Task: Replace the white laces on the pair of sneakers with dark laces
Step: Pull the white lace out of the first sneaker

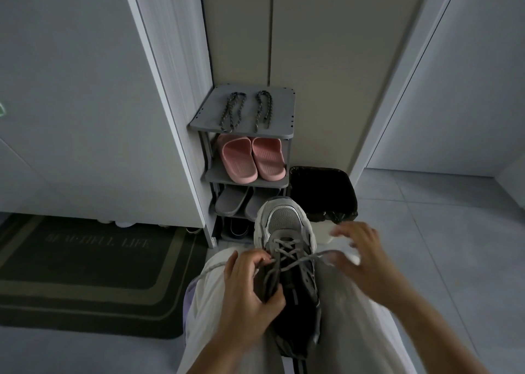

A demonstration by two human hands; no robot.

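The sneaker [284,217] (grey mesh toe, white sole, pale lace [285,248] criss-crossed) lay on the person's lap, toe toward 12 o'clock. The left hand [250,285] gripped its collar at 9 o'clock. The right hand [360,254], at 3 o'clock, was blurred — its grip could not be told. Dark laces [227,112] lay atop the rack [284,109] at 12 o'clock.

A sneaker [287,248] is laid on the lap, toe pointed away. The left hand [250,285] is wrapped round its left side, and the right hand [363,254] is held just beside it on the right (whether the lace end [319,257] is gripped cannot be told). Ahead, a shoe rack [284,118] is set against the wall. Two spare laces [232,112] are laid side by side on its top shelf, and slides [252,158] are kept on the shelf below. A bin [321,192] is placed just right of the rack, and a mat [85,274] is spread on the floor to the left.
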